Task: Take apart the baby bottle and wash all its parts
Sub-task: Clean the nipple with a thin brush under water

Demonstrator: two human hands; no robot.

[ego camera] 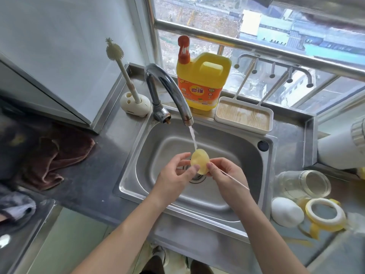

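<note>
Over the steel sink, my left hand and my right hand both pinch a yellowish silicone teat. Water from the faucet runs onto its top. A thin white stick also rests in my right hand and points to the lower right. On the counter to the right lie the clear bottle body on its side, a white cap and the yellow collar ring with handles.
A yellow dish soap jug stands behind the sink beside a white wood-look tray. A bottle brush in its holder stands left of the faucet. A brown cloth lies on the left counter.
</note>
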